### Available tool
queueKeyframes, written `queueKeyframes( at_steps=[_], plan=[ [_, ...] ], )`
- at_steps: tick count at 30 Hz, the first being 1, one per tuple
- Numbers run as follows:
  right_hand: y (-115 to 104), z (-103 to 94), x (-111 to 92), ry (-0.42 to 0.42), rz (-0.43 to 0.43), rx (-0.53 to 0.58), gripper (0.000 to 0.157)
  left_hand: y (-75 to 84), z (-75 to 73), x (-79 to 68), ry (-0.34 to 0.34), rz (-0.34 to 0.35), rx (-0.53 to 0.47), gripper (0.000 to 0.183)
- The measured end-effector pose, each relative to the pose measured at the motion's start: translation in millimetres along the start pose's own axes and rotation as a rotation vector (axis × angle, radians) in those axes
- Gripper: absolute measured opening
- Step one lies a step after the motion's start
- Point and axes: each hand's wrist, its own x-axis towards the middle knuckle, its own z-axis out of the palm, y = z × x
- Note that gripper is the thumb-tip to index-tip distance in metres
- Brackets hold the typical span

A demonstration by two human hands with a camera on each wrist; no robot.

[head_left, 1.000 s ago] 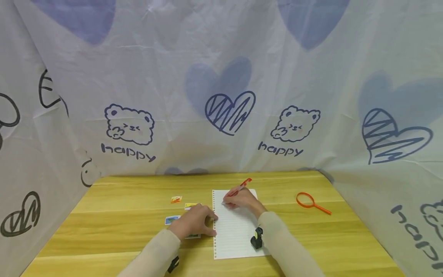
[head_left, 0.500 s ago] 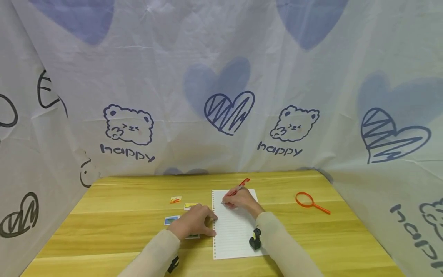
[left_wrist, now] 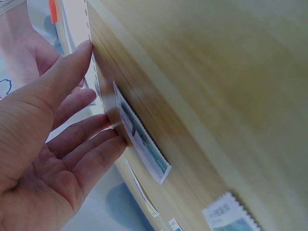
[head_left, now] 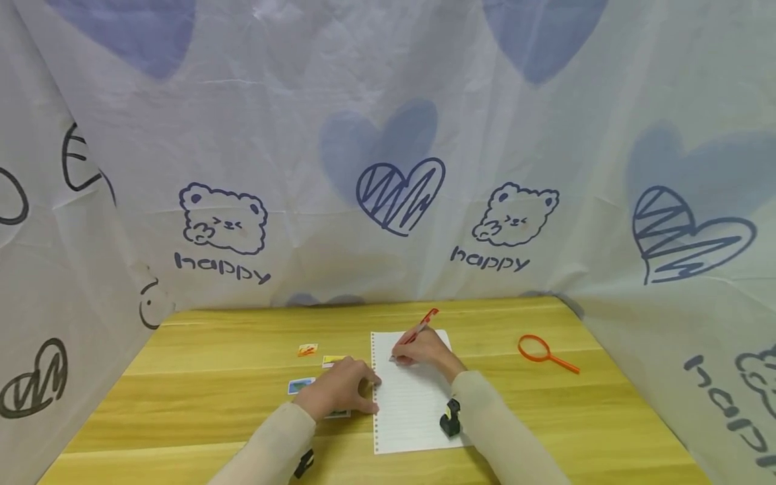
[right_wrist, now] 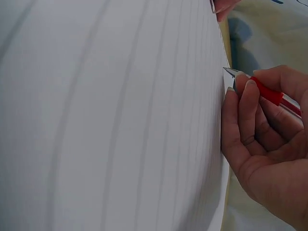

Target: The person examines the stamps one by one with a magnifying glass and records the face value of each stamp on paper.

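My right hand pinches a red pen near its tip, over the upper part of a lined loose-leaf sheet. In the right wrist view, the pen's metal tip meets the sheet and the red grip lies between thumb and fingers. My left hand rests at the sheet's punched left edge, thumb and fingertips touching it, fingers loosely bent and holding nothing. Beside and partly beneath that hand lie stamps, among them a blue-green one and a yellow one. The left wrist view has a perforated stamp close to the fingers.
An orange magnifying glass lies on the wooden table at the right. A small orange-yellow stamp lies farther back on the left. Behind the table hangs a printed curtain.
The right hand and pen tip have shifted very slightly over the upper lines of the sheet. The left hand stays at the sheet's left edge.
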Motion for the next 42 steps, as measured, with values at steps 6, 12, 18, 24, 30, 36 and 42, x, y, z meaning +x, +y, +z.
queueKeyframes(
  at_steps=[6, 12, 18, 24, 30, 36, 42],
  plan=[
    [-2.2, -1.3, -1.5, -0.002, -0.006, 0.015, 0.012, 0.7, -1.7, -0.1, 0.011, 0.000, -0.003, 0.045],
    [5.2, -2.5, -0.2, 0.002, -0.016, 0.029, 0.013, 2.2, -2.3, -2.4, 0.010, 0.003, -0.007, 0.046],
    [6.8, -1.8, 0.1, -0.014, -0.026, 0.014, 0.014, 2.9, -1.9, -2.8, 0.008, -0.013, -0.009, 0.046],
    [4.2, -2.1, -1.1, -0.015, -0.015, -0.001, 0.013, 3.5, -1.5, -2.8, 0.009, -0.014, -0.009, 0.046],
    [1.5, -5.3, -2.1, -0.048, -0.019, -0.053, 0.013, 1.1, -0.7, -1.1, 0.017, -0.008, 0.003, 0.045],
    [4.4, -7.5, -2.5, -0.021, -0.021, -0.040, 0.013, 1.0, -0.9, 0.8, 0.017, -0.005, 0.011, 0.045],
    [7.7, -8.0, -1.8, 0.002, -0.018, 0.007, 0.012, 1.7, 0.3, 0.8, 0.011, -0.020, 0.013, 0.046]
  ],
)
